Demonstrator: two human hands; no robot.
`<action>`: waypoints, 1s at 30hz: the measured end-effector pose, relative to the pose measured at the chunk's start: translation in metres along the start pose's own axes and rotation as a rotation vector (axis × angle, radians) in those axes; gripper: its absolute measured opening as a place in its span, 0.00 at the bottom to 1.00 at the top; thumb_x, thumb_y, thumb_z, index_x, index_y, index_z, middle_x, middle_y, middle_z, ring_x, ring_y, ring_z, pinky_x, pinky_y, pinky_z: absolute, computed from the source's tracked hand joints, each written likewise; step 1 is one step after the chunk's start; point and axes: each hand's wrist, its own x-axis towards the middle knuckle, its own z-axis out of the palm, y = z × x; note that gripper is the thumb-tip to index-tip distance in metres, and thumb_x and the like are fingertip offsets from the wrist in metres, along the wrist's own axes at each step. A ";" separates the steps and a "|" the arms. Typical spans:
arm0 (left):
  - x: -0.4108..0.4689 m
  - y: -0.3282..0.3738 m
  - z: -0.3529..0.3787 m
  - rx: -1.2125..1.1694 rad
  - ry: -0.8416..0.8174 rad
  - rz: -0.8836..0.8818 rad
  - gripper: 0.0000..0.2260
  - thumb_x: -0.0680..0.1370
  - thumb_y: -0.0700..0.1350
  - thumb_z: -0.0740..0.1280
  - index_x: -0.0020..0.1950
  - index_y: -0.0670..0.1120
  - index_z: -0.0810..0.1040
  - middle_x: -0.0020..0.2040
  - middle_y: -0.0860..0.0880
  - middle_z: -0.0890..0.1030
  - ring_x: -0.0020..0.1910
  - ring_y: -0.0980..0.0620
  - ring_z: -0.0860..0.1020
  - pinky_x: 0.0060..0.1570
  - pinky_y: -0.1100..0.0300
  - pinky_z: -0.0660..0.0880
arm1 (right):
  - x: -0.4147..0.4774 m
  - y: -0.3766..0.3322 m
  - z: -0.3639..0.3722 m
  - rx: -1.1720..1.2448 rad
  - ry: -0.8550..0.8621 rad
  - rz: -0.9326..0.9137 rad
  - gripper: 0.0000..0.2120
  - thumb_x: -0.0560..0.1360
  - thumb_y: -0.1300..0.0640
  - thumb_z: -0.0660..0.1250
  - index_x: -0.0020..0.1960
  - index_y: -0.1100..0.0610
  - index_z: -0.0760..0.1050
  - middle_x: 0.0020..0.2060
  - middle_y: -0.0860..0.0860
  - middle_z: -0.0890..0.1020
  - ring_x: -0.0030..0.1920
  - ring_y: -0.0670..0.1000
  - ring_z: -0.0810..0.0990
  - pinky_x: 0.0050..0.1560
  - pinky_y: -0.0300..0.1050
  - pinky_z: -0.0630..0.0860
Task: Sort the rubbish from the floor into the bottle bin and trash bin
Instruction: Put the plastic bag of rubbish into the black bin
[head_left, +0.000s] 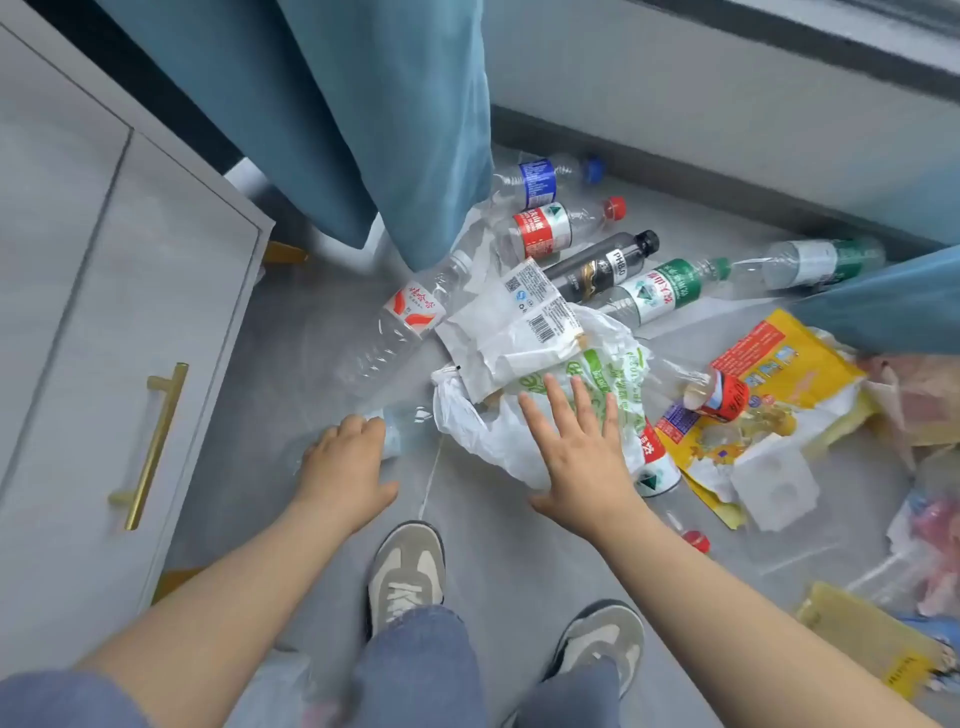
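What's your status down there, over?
Left hand grips clear bottle. Right hand open, fingers spread over white plastic bag. Bag lies partly over red-capped bottle.

A curtain (363, 130) showing plain teal, cabinet (78, 312) showing pale grey, handle (150, 447) gleaming gold, bag (488, 436) showing white with green print, packet (795, 358) showing yellow with a red panel, one bottle (597, 270) showing black, shoes (408, 566) showing grey and cream.

Nine plastic bottles (540, 179) (545, 231) (602, 267) (660, 291) (821, 262) (410, 312) (402, 428) (719, 395) (660, 480) are counted on the floor (493, 551); two yellow packets (789, 358) (872, 639), two hands (343, 467) (582, 457) and two shoes (408, 571) (602, 644) are seen.
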 end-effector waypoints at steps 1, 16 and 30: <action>0.004 -0.002 0.004 0.002 -0.015 -0.011 0.23 0.71 0.52 0.69 0.61 0.46 0.68 0.60 0.46 0.71 0.60 0.44 0.71 0.57 0.53 0.70 | 0.006 -0.002 0.005 -0.029 0.040 -0.023 0.56 0.62 0.42 0.75 0.78 0.48 0.43 0.78 0.56 0.44 0.76 0.63 0.39 0.72 0.69 0.40; 0.039 -0.021 0.050 -0.111 0.017 -0.055 0.23 0.70 0.52 0.69 0.61 0.46 0.67 0.58 0.47 0.73 0.57 0.43 0.73 0.54 0.53 0.72 | 0.085 -0.018 0.022 -0.062 0.203 0.002 0.21 0.64 0.63 0.73 0.56 0.58 0.73 0.53 0.56 0.76 0.51 0.60 0.76 0.36 0.48 0.71; -0.087 0.009 -0.057 -0.340 0.032 -0.071 0.23 0.68 0.55 0.70 0.60 0.48 0.70 0.55 0.47 0.75 0.53 0.45 0.75 0.50 0.54 0.74 | -0.036 -0.012 -0.106 0.427 0.284 0.157 0.12 0.68 0.67 0.61 0.49 0.63 0.78 0.43 0.58 0.78 0.47 0.61 0.75 0.43 0.51 0.72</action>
